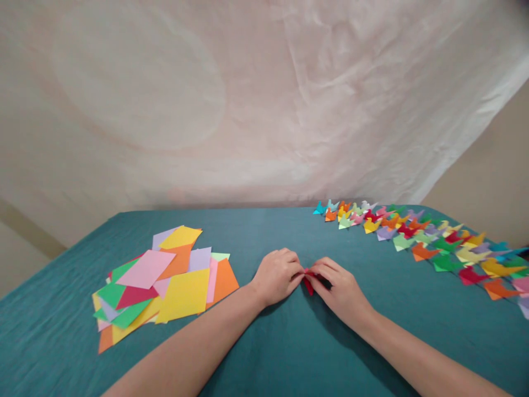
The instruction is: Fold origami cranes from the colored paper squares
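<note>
Hands (278,275) (339,286) pinching red paper (308,282), teal table (372,331)

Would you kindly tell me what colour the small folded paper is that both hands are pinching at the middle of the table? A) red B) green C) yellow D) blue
A: the left hand and right hand meet on a small red folded paper, seen between their fingertips above the teal tablecloth.

Desk (289,353) under a teal cloth. Loose pile of coloured paper squares (165,281) at nine o'clock. Long row of little folded paper birds (421,240) from one to three o'clock.
</note>
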### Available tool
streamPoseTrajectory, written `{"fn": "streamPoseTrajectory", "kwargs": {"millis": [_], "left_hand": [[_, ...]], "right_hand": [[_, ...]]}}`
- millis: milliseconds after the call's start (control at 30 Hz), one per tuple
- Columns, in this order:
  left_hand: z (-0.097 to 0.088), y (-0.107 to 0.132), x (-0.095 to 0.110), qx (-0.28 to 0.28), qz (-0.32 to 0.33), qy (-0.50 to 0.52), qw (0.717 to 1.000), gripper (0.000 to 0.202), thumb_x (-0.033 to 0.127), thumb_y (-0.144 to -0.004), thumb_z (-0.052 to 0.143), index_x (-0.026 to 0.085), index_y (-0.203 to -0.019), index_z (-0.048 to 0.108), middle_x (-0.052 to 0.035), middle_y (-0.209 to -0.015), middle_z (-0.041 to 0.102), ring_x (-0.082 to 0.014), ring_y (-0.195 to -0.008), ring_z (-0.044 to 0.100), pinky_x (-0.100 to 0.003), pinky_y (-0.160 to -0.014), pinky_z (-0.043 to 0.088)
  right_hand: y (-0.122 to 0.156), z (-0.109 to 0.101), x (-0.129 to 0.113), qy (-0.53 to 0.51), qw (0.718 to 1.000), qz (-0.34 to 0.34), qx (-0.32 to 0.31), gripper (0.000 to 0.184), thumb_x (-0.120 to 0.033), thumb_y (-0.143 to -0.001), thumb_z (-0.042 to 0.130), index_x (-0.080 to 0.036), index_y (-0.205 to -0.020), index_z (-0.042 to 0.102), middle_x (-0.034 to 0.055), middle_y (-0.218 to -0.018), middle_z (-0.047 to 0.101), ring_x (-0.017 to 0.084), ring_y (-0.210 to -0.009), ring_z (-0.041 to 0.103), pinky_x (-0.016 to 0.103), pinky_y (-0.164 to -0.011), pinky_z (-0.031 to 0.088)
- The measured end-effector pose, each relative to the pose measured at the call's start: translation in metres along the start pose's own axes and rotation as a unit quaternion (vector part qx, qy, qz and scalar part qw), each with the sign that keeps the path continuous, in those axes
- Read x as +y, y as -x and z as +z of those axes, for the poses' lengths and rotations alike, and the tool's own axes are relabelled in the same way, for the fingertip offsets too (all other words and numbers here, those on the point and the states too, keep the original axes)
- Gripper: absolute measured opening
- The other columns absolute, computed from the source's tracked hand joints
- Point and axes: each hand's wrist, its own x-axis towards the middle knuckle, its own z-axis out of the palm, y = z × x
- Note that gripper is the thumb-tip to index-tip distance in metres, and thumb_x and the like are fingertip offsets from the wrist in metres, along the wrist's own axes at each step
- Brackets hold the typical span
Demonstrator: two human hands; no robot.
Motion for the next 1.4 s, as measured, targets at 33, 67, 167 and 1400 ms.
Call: {"fn": "streamPoseTrajectory", "kwargs": {"millis": [33,67,167,1400], "left_hand": [[0.0001,0.0000,-0.0001,0.000,-0.002,0.003,1.000,0.020,0.027,-0.088,0.047,0.020,-0.086,0.066,-0.0034,-0.085,0.060,-0.0171,-0.085,0.051,-0.029,-0.076,0.040],[0.0001,-0.0001,-0.0002,-0.001,-0.004,0.006,1.000,0.020,0.027,-0.088,0.047,0.020,-0.086,0.066,-0.0033,-0.085,0.060,-0.0170,-0.085,0.052,-0.028,-0.076,0.040],[0.0006,-0.0001,-0.0002,-0.001,-0.012,0.012,1.000,0.019,0.027,-0.087,0.048,0.020,-0.085,0.066,-0.0031,-0.085,0.060,-0.0170,-0.084,0.052,-0.028,-0.076,0.041],[-0.0012,-0.0008,-0.0001,-0.001,-0.053,0.061,0.997,0.015,0.026,-0.084,0.053,0.020,-0.083,0.067,-0.0020,-0.084,0.061,-0.0158,-0.082,0.053,-0.026,-0.074,0.042]], "right_hand": [[0.0001,0.0000,0.0004,0.000,1.000,0.000,0.001,0.013,-0.015,-0.085,0.050,-0.020,-0.079,0.060,0.0026,-0.081,0.056,0.015,-0.076,0.055,0.028,-0.072,0.045],[0.0002,0.0000,0.0007,0.000,1.000,0.001,0.002,0.013,-0.015,-0.086,0.050,-0.020,-0.080,0.061,0.0025,-0.081,0.057,0.015,-0.076,0.055,0.028,-0.071,0.045],[0.0000,-0.0001,0.0009,0.007,1.000,0.006,0.004,0.013,-0.016,-0.085,0.050,-0.020,-0.081,0.061,0.0024,-0.082,0.057,0.016,-0.076,0.056,0.028,-0.071,0.046],[-0.0008,0.0003,-0.0024,0.035,0.998,0.001,0.052,0.012,-0.020,-0.085,0.051,-0.020,-0.082,0.063,0.0034,-0.081,0.061,0.017,-0.075,0.057,0.030,-0.072,0.046]]}}
